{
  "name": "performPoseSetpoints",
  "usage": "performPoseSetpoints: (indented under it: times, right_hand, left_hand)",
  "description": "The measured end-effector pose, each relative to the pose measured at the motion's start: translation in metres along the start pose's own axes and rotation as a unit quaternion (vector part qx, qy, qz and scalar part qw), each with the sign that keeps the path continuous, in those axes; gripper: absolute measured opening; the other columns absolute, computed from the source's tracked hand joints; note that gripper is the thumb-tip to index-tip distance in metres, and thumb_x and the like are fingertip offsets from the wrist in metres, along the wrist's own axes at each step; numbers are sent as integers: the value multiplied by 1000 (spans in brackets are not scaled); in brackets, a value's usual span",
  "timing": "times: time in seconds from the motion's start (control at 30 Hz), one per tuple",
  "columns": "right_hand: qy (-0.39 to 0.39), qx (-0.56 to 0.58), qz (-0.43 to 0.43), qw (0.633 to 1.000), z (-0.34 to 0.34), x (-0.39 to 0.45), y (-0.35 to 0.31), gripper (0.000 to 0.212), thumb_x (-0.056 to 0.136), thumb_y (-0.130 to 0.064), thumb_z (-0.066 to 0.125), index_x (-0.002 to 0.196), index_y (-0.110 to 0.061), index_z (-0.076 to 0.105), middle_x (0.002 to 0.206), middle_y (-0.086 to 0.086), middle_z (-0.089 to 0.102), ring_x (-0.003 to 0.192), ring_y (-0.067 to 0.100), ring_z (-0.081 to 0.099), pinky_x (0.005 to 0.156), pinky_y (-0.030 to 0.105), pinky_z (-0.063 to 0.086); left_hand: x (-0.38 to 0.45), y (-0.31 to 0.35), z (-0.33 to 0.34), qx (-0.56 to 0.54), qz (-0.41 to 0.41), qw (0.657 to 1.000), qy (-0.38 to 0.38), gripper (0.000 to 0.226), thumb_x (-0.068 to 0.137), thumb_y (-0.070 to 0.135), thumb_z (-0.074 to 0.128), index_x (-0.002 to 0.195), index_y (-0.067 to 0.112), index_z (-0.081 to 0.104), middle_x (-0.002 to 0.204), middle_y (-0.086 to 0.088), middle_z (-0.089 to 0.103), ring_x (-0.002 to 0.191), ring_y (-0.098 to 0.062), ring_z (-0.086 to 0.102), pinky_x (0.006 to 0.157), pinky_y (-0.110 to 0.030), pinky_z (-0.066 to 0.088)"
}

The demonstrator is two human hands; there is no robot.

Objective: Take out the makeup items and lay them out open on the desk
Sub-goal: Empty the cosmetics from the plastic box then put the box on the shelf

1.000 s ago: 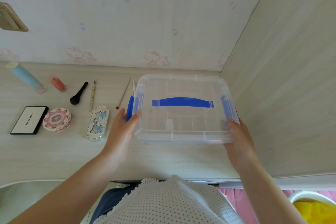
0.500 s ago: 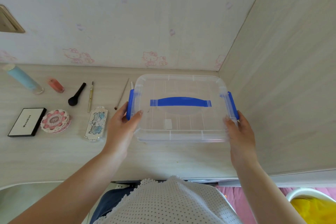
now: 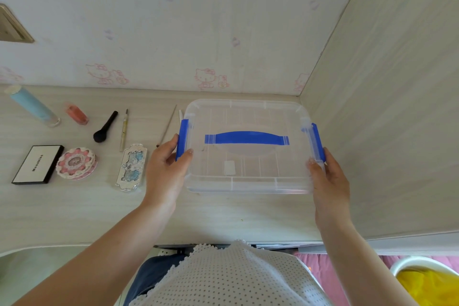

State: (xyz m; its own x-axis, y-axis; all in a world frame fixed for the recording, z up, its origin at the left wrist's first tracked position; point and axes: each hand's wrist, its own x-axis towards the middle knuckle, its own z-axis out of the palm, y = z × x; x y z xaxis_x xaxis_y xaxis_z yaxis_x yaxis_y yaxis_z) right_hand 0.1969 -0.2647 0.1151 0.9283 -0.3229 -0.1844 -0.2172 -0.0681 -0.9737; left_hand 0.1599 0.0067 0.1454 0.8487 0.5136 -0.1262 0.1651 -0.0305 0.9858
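Note:
A clear plastic box [image 3: 248, 174] with a blue handle [image 3: 246, 138] on its lid stands on the desk, and it looks empty. My left hand [image 3: 165, 171] grips its left side at the blue latch [image 3: 182, 138]. At the right blue latch [image 3: 318, 141] my right hand [image 3: 327, 181] holds the other side. Left of the box lie the makeup items: a blue tube [image 3: 32, 105], an orange bottle [image 3: 77, 114], a black brush [image 3: 105, 126], two thin pencils [image 3: 123, 129], a black-and-white palette [image 3: 37, 164], a round pink compact [image 3: 75, 163] and a silver-blue case [image 3: 131, 167]. All cases look closed.
The desk [image 3: 74, 211] meets a wallpapered wall behind and a wooden side panel [image 3: 385, 107] right of the box. A yellow thing in a white tub [image 3: 427, 278] sits low on the right, below the desk edge.
Both blue side latches have swung in against the box, with my thumbs pressing on them. The box has stayed in place.

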Motion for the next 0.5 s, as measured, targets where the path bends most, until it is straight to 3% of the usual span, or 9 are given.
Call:
performPoseSetpoints:
  times: [0.1, 0.17, 0.3, 0.37, 0.43, 0.5]
  right_hand:
    - [5, 0, 0, 1000, 0, 0, -1, 43, 86, -33, 60, 127, -40, 53, 121, -22, 60, 105, -11, 56, 89, 16, 42]
    - [9, 3, -2, 1000, -1, 1, -1, 42, 86, -33, 60, 127, -39, 53, 120, -23, 61, 101, -15, 55, 82, 11, 40]
    - [5, 9, -3, 1000, -3, -1, 0, 42, 86, -32, 60, 126, -40, 53, 121, -22, 60, 105, -9, 56, 85, 15, 40]
    - [-5, -4, 1, 1000, 8, -2, 0, 41, 86, -32, 60, 126, -41, 53, 122, -21, 59, 107, -7, 56, 87, 16, 40]
    - [-7, -2, 1, 1000, 8, -3, -1, 41, 86, -33, 60, 125, -43, 52, 124, -20, 58, 110, -4, 56, 91, 19, 40]
    - [-8, -2, 4, 1000, 6, 0, -2, 41, 86, -35, 61, 123, -48, 50, 124, -20, 58, 110, -2, 56, 93, 22, 41]
  left_hand:
    - [0, 1, 2, 13, 9, 1000, 5, 51, 84, 16, 64, 75, 66, 60, 103, 8, 62, 80, 0, 59, 71, -14, 43]
    - [2, -1, 2, 15, 10, 1000, 1, 50, 84, 17, 64, 77, 66, 59, 108, 5, 62, 82, -2, 60, 71, -14, 43]
    - [1, -4, 0, 8, 15, 1000, -23, 42, 86, 17, 62, 101, 56, 61, 93, 12, 69, 74, 6, 62, 61, -6, 45]
    - [5, -5, -11, -6, 5, 999, -36, 45, 88, 14, 60, 97, 58, 62, 84, 22, 71, 74, 8, 63, 61, -5, 47]
    - [1, -7, -13, -27, 11, 999, -44, 41, 89, 13, 59, 102, 52, 61, 89, 26, 70, 80, 10, 64, 63, -4, 47]
    - [-3, -10, -14, -35, 21, 999, -36, 36, 89, 12, 61, 115, 36, 59, 106, 16, 69, 92, 6, 64, 67, -6, 48]
